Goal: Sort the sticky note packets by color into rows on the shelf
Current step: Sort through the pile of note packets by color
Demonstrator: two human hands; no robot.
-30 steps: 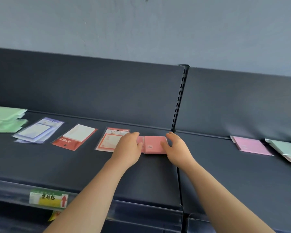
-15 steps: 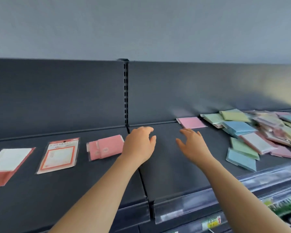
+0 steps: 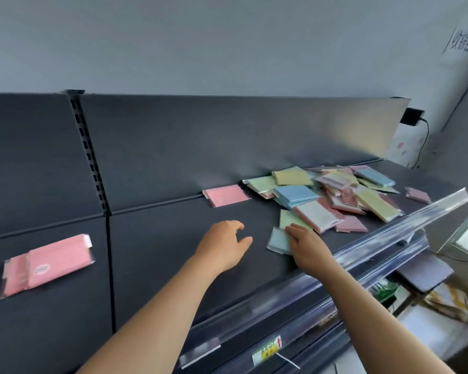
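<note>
A mixed pile of sticky note packets (image 3: 335,195) in pink, blue, green and yellow lies on the dark shelf (image 3: 173,252) at the right. My right hand (image 3: 305,245) rests its fingers on a pale blue packet (image 3: 277,240) at the pile's near edge, beside a green packet (image 3: 288,218). My left hand (image 3: 224,245) hovers over bare shelf just left of it, fingers loosely curled, holding nothing. A lone pink packet (image 3: 225,195) lies by the back panel. Two overlapping pink packets (image 3: 48,263) lie at the far left.
A clear plastic price rail (image 3: 362,255) runs along the shelf's front edge, with a yellow label (image 3: 268,349) lower down. An upright slotted post (image 3: 88,149) divides the back panel. A black box with a cable (image 3: 411,117) hangs on the right wall.
Both hands left the pink packets and moved right. My right hand now touches the pale blue packet at the pile's edge. The view has swung right.
</note>
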